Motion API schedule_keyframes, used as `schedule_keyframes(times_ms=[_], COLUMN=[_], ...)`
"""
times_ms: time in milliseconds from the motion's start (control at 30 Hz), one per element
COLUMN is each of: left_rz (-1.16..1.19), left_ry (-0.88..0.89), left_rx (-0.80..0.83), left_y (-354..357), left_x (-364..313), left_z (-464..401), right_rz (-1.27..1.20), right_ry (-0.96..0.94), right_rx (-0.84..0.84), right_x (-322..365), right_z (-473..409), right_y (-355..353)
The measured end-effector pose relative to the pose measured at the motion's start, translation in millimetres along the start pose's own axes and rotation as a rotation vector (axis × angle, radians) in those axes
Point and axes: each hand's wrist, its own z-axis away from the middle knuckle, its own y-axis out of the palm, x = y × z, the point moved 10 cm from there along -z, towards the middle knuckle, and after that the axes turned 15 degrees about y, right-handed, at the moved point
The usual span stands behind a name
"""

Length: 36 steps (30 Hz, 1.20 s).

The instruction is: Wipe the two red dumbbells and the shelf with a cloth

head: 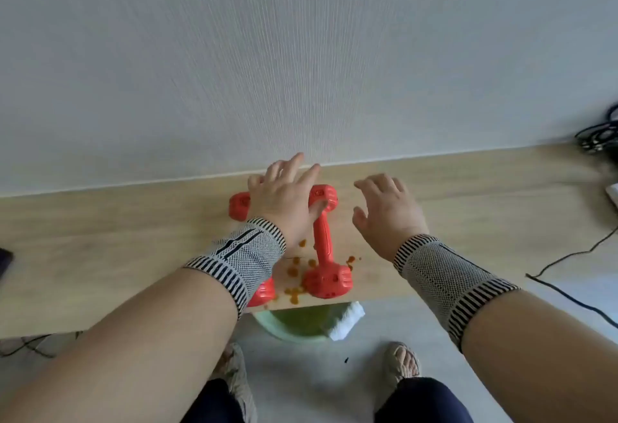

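Pale wood shelf runs along a ribbed white wall, and the left hand, fingers spread and gripping nothing, covers most of the left dumbbell, whose near end peeks out past the wristband. Just right of that hand lies the right dumbbell among orange spots. The right hand hovers open and empty beside it; below the hands a white cloth hangs on a green basin, with black cables far right.

Dumbbells red, shelf light woodgrain with orange spots. Wrist sleeves grey knit, black-striped cuffs. Basin pale green, cloth white.
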Motion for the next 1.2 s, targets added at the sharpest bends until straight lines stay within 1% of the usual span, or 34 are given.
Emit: schedule_keyframes(times_ms=[67, 100, 133, 200, 333, 400, 467, 600, 767, 833, 933, 1000, 1067, 1100, 1133, 1200], left_rz=[-0.001, 0.001, 0.026, 0.084, 0.069, 0.075, 0.085, 0.149, 0.183, 0.199, 0.248, 0.280, 0.266, 0.238, 0.199, 0.090], left_ry=[0.000, 0.006, -0.002, 0.014, 0.043, 0.065, 0.076, 0.080, 0.112, 0.094, 0.067, 0.115, 0.237, 0.313, 0.376, 0.421], left_rx=[-0.005, -0.008, -0.006, -0.012, -0.073, -0.145, -0.229, -0.315, -0.316, -0.342, -0.424, -0.513, -0.619, -0.629, -0.589, -0.383], left_y=[16, 24, 32, 46, 62, 66, 64, 65, 79, 82, 84, 81, 77, 81, 92, 134], left_x=[6, 11, 18, 20, 21, 19, 20, 18, 0, -2, -9, -23, -43, -55, -68, -88], left_z=[-7, -11, -14, -19, -31, -33, -29, 0, 38, 50, 73, 95, 118, 127, 133, 133], right_rz=[-0.087, -0.124, -0.173, -0.318, -0.490, -0.580, -0.661, -0.752, -0.759, -0.779, -0.808, -0.828, -0.873, -0.887, -0.877, -0.812], right_ry=[0.088, 0.141, 0.219, 0.301, 0.294, 0.277, 0.264, 0.265, 0.277, 0.267, 0.244, 0.247, 0.274, 0.288, 0.302, 0.333], right_rx=[-0.004, 0.022, 0.078, 0.178, 0.268, 0.319, 0.330, 0.274, 0.239, 0.181, 0.104, 0.009, -0.104, -0.126, -0.127, -0.105], right_x=[-12, -19, -25, -31, -28, -24, -23, -25, -37, -43, -52, -65, -83, -90, -96, -106], right_z=[-9, -15, -18, -28, -44, -42, -40, -25, 4, 12, 29, 43, 55, 59, 63, 71], right_y=[23, 38, 52, 84, 119, 131, 138, 141, 137, 133, 128, 123, 113, 112, 113, 120])
